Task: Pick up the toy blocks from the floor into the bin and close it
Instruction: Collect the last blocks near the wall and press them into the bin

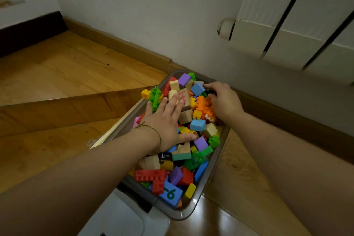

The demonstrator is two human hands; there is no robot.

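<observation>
1. Floor (57,74): wooden boards, with a skirting board along the wall; a white radiator (287,25) hung above at the right.
2. Bin (183,215): grey, oblong, standing on the floor close to the wall, long axis running away from the person toward the skirting. Open, no lid on it.
3. White panel (122,214): at the bin's near end, partly under it. Possibly the lid; cannot tell.
4. Blocks (197,125): mixed plastic, foam and wooden pieces, filling the bin and heaped above the rim, highest at the far half. No loose pieces seen on the bare floor.
5. Left hand (164,122): laid palm down on the middle of the heap, fingers (173,101) straight and spread, pressing, holding nothing.
6. Right hand (224,101): at the far right corner of the heap, fingers curled down among the pieces; whether closed round any one piece, cannot tell.
7. Green block (155,96): long studded piece at the far left rim, just beyond the left fingertips, long axis roughly along the rim.
8. Yellow block (146,94): just beside the green one, on the outer side. Perched on the rim or outside it, cannot tell.
9. Judgement: gathering nearly done, levelling in hand. Both rim pieces ahead and left of the left fingers, far nearer that hand; probably to be drawn inward before the lid can sit flat.
</observation>
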